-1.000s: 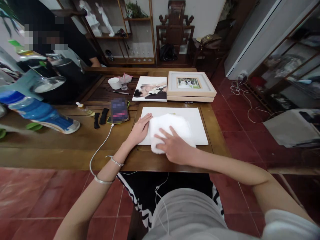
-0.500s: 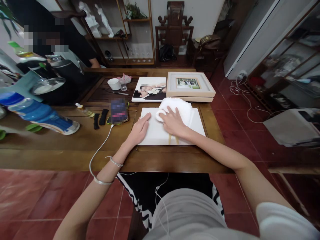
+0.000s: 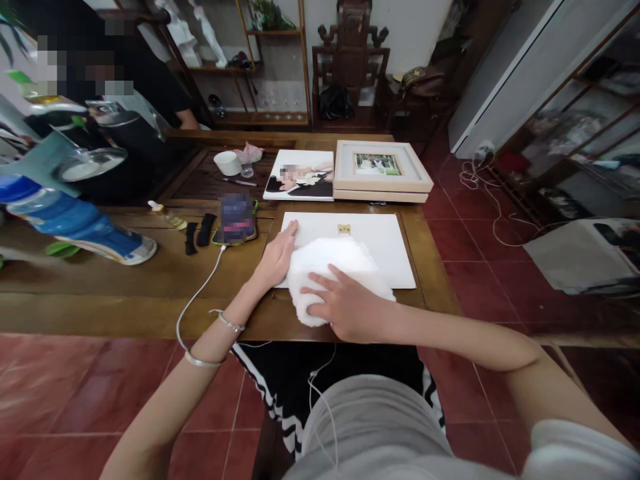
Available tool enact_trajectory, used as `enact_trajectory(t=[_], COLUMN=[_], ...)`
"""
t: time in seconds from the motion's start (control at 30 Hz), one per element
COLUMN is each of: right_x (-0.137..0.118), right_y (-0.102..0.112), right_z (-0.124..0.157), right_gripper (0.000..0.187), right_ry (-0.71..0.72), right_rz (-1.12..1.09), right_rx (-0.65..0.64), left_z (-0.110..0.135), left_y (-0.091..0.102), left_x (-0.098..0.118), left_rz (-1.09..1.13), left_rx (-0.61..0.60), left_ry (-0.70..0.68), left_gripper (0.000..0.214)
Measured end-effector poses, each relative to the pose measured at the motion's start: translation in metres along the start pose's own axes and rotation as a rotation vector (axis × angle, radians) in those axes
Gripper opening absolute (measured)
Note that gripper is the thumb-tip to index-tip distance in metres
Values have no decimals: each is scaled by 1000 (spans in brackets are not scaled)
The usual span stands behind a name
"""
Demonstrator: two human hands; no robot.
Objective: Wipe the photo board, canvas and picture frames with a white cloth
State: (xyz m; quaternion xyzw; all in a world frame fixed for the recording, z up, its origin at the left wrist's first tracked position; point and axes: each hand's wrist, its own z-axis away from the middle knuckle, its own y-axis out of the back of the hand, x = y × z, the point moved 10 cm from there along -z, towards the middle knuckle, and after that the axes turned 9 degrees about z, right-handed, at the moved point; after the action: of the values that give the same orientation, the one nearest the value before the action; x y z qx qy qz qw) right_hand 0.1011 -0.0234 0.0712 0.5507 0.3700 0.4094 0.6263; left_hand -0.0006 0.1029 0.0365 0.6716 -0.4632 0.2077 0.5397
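A white flat panel (image 3: 387, 243) lies on the wooden table in front of me, with a small gold-coloured fitting (image 3: 344, 229) near its far edge. My left hand (image 3: 277, 257) rests along the panel's left edge, its fingers stretched out and holding nothing. Under my right hand (image 3: 353, 303) is a fluffy white cloth (image 3: 333, 257), pressed down and gripped with partly spread fingers. The cloth covers the near middle of the panel and hangs over its front edge onto the table.
Beyond the panel are a photo print (image 3: 300, 177) and stacked picture frames (image 3: 383, 190). To the left lie a phone (image 3: 235, 220) on a white cable, black straps (image 3: 205, 230), a dropper bottle (image 3: 167, 215) and a large blue bottle (image 3: 85, 223). Another person sits at the far left.
My right hand has drawn the cloth toward me, from the panel's far part to its near edge, uncovering the gold fitting's upper end. My left hand stays at the left edge.
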Motion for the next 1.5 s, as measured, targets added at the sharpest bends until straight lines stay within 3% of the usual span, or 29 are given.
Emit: enact_trajectory(t=[0.13, 0.3, 0.47, 0.53, 0.67, 0.77, 0.9, 1.27, 1.5], right_x=[17, 94, 152, 159, 149, 145, 159, 194, 206], right_y=[6, 8, 21, 23, 24, 23, 18, -1, -11], right_z=[10, -10, -52, -75, -119, -126, -96, 34, 88], right_gripper=[39, 43, 34, 32, 30, 31, 27, 21, 20], right_ry=[-163, -423, -461, -446, -361, -336, -363, -572, -675], right_rz=[11, -12, -113, -125, -135, -137, -165, -177, -160], right_rx=[-11, -37, 61, 79, 128, 165, 204, 277, 293], left_z=[-2, -2, -2, -3, -3, -3, -3, 0, 0], left_y=[-10, -10, -11, -11, -8, -8, -9, -9, -8], left_x=[0, -1, -2, -1, 4, 6, 1, -2, -2], left_rz=[-68, -84, -95, -108, -129, -136, -132, -108, -104], left_rx=[-90, -83, -87, -88, -85, -91, -86, -68, -63], left_ry=[-22, -66, -77, -76, -88, -97, -80, -72, -79], left_gripper=[56, 46, 45, 45, 41, 39, 43, 43, 44])
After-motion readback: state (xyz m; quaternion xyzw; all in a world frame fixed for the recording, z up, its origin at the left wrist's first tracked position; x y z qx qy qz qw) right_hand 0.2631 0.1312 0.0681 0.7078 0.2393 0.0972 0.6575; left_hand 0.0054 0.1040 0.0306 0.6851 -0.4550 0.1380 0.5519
